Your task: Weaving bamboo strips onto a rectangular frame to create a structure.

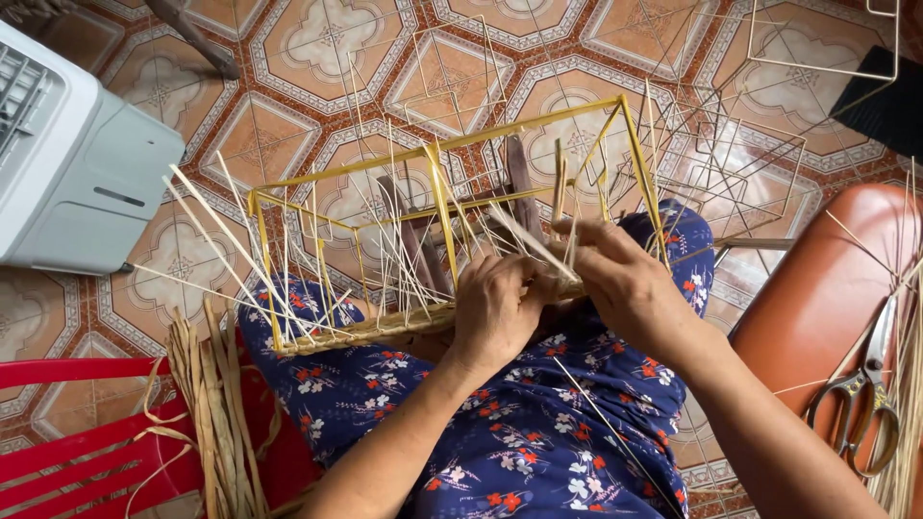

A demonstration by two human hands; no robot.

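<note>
The person's left hand (495,308) and right hand (615,284) meet at the near edge of a yellow wire basket frame (437,192) resting on the lap. Both grips are closed, fingers pinching pale reed strands (538,245) at the woven lower rim (370,329) of the frame. Loose strands fan out to the left of the left grip. A bundle of dried fibre (216,404) lies on a red plastic chair (67,452) farther left. Scissors (865,399) rest on an orange seat (817,308), well to the right of the right grip.
</note>
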